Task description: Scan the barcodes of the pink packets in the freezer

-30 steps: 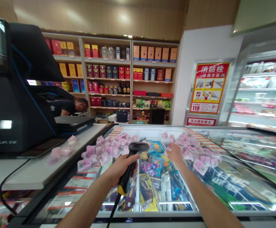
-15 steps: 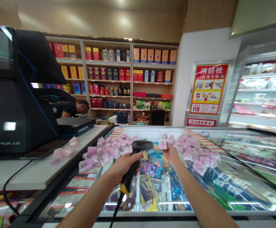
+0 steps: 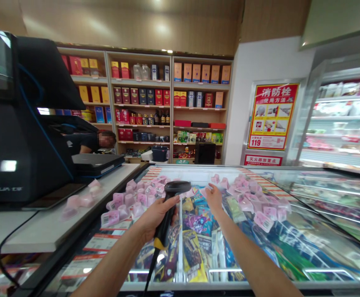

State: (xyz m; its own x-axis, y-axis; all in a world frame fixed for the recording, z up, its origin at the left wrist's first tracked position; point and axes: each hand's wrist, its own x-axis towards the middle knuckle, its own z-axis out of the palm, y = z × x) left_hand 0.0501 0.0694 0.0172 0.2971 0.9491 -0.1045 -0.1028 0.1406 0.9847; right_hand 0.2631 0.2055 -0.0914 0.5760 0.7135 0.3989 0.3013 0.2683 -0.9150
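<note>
My left hand (image 3: 156, 214) is wrapped round the handle of a black and yellow barcode scanner (image 3: 177, 187), its head pointing right and its cord trailing down. A small pink plastic cup (image 3: 203, 192) is pinched in my right hand (image 3: 214, 197), just right of the scanner head and partly hidden by my fingers. Its printed label no longer faces me. Both hands are above the glass top of a chest freezer (image 3: 195, 171). A heap of similar pink cups (image 3: 130, 200) lies left of the scanner, and another heap (image 3: 250, 194) lies right of my right hand.
On the left, a white counter (image 3: 40, 235) carries a black checkout terminal (image 3: 22, 132) and a few pink cups (image 3: 85, 200). Packaged frozen goods (image 3: 195, 247) show through the glass. Behind the terminal a person (image 3: 88, 142) leans down. Stocked shelves (image 3: 170, 93) line the back wall.
My right hand has drawn slightly left towards the scanner and turned the pink cup so its label is hidden. My left hand and the scanner have shifted a little left.
</note>
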